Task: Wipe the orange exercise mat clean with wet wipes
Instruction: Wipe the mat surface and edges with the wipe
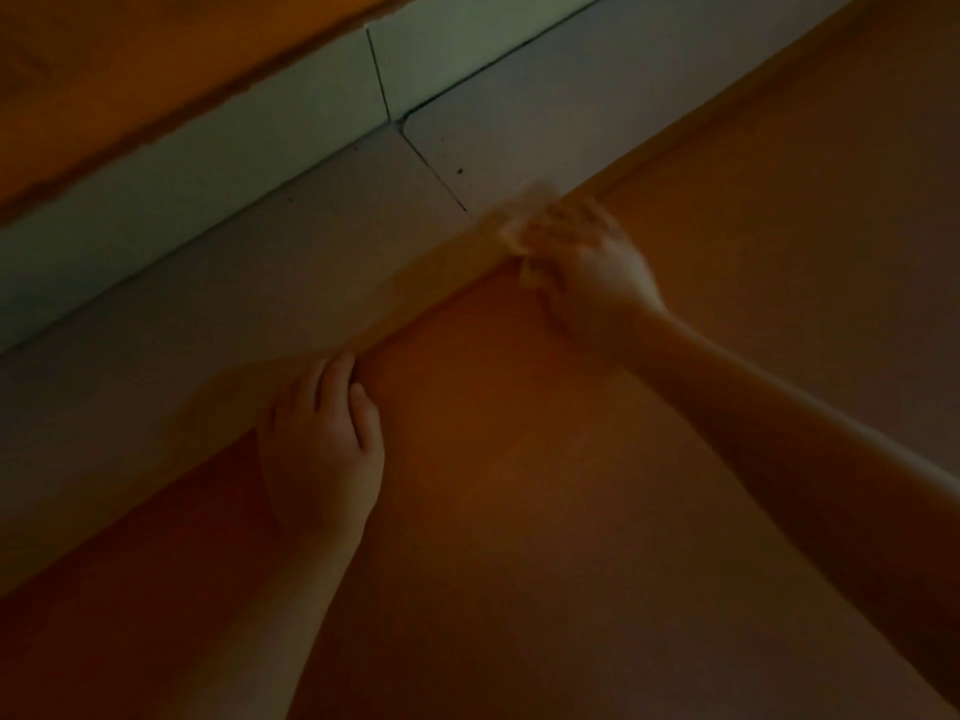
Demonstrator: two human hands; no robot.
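The orange exercise mat (519, 459) fills the lower and right part of the dim view, its long edge running diagonally from lower left to upper right. My right hand (592, 267) is blurred at that edge and holds a pale wet wipe (511, 233) against the mat, the wipe showing past the fingers. My left hand (324, 439) lies at the mat's edge lower down, fingers curled over the rim while the palm rests on the mat.
Pale floor tiles (311, 241) with dark grout lines run beside the mat. A light skirting board (208, 148) meets the floor, with an orange-lit wall (130, 70) above it at the upper left.
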